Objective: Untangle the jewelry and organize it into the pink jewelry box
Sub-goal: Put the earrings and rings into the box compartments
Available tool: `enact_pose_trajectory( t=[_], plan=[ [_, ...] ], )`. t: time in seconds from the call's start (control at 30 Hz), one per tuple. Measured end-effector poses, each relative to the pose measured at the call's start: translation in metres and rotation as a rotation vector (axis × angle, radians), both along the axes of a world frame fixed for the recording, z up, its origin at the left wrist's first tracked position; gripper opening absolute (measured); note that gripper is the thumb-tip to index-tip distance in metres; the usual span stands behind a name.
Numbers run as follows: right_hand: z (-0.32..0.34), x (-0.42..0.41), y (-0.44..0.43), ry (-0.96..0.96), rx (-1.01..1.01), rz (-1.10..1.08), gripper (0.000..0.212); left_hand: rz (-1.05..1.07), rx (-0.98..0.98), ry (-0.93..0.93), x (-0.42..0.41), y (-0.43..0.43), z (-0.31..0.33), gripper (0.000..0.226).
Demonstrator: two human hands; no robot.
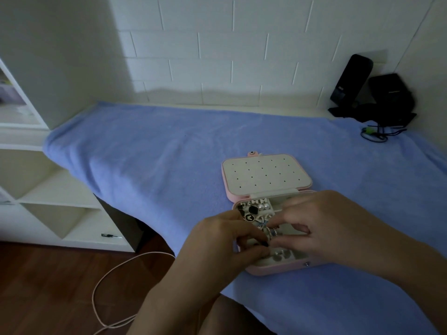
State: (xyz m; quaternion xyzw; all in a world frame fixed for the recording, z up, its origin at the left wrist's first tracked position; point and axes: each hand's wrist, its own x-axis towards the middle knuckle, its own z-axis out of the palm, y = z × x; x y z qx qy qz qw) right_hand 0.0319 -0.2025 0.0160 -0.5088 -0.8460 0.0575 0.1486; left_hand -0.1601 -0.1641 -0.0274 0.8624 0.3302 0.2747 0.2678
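Seemingly, left hand and right hand pinch jewelry over the pink jewelry box.

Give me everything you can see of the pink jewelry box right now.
The pink jewelry box lies open on the blue towel; it is a rounded case with a smooth pink shell. Its lid is folded flat away from the person, its cream lining dotted with rows of small holes, and a snap tab sits at the far edge. The cream base has compartments; the far left one holds earrings. A metal stud sits on the front wall. The left hand and right hand pinch tangled jewelry over the base.
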Motion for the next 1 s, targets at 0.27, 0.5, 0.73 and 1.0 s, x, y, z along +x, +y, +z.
enact_pose_trajectory(
  t=[0.27,0.5,0.73,1.0],
  plan=[
    [0.001,-0.006,0.003,-0.267,0.034,-0.055,0.032,0.058,-0.004,0.008,0.002,-0.008,0.005,0.016],
    [0.01,-0.009,0.005,-0.469,-0.046,-0.037,0.04,0.067,-0.108,0.006,0.002,-0.011,0.007,0.027],
    [0.007,-0.008,0.006,-0.337,-0.07,-0.069,0.038,0.064,-0.089,0.012,0.001,-0.01,0.007,0.023],
    [0.01,-0.007,0.006,-0.296,-0.072,0.011,0.032,0.081,-0.007,0.1,0.001,-0.008,-0.002,0.037]
  ],
)
